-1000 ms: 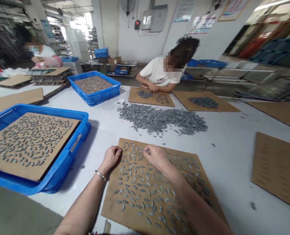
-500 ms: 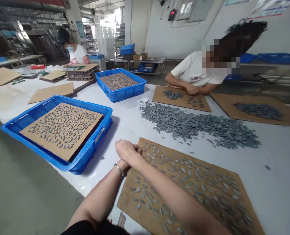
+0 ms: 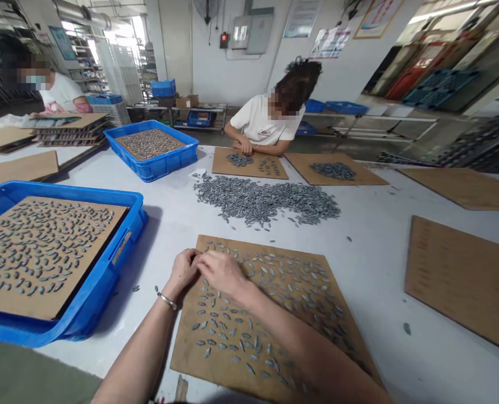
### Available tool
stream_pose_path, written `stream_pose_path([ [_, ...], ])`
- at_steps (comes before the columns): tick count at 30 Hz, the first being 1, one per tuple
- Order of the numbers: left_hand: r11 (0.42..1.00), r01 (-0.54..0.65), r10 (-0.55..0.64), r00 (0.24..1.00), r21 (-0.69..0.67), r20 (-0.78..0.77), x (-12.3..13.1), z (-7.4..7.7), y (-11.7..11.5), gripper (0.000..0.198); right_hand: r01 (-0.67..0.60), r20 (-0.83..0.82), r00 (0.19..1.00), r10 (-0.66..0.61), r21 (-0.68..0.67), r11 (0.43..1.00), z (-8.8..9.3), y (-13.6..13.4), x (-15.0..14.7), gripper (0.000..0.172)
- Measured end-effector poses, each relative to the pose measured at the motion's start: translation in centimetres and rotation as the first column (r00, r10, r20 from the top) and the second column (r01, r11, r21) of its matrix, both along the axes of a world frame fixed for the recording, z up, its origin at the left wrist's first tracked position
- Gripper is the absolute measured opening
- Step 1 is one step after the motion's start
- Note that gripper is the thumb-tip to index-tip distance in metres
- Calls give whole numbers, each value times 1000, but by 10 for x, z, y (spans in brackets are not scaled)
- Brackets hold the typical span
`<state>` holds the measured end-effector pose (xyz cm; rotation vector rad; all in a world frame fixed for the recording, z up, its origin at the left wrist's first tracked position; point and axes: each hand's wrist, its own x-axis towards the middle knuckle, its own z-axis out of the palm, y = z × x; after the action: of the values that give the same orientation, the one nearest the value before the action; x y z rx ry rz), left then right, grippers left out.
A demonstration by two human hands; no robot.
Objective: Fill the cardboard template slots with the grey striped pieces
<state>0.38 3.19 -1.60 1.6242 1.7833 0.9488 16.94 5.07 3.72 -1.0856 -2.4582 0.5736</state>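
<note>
A brown board (image 3: 186,342) lies in front of me, with many small grey leaf-shaped pieces (image 3: 249,342) spread over it. My left hand (image 3: 184,269) is at the board's far left corner, its fingers bent together; a metal bangle (image 3: 167,301) circles that wrist. Right beside it, my right hand (image 3: 221,272) reaches across the board with fingertips pinched against those of the left. Whatever the fingers hold, if anything, is too small or hidden to make out. Beyond the board is a loose heap of the same grey pieces (image 3: 266,196).
On the left sits a blue crate (image 3: 137,210) holding a board of pieces; another blue crate (image 3: 152,168) is behind it. Across the table a co-worker (image 3: 270,118) leans over a board (image 3: 219,165). Bare brown boards (image 3: 463,280) lie at right. Another person (image 3: 59,92) is far left.
My view has swung right, bringing the boards on the right into sight. The hands, crossed over each other before, are now side by side with fingertips meeting at the board's corner.
</note>
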Motion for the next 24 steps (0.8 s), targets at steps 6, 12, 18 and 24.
stream_pose_path([
  [6,999,-19,17,998,-34,-56,2,8,3,25,244,235,949,-210,-127,962,-7,28,109,18],
  [12,998,-34,31,998,-61,-58,2,11,1,26,37,226,974,-12,-105,994,-17,17,95,15],
  [18,998,-31,28,998,-59,-54,3,14,1,25,119,351,934,-74,-109,987,-11,14,81,10],
  [24,999,-10,8,999,-54,-46,2,10,2,26,184,278,951,-135,-159,970,-8,12,90,9],
])
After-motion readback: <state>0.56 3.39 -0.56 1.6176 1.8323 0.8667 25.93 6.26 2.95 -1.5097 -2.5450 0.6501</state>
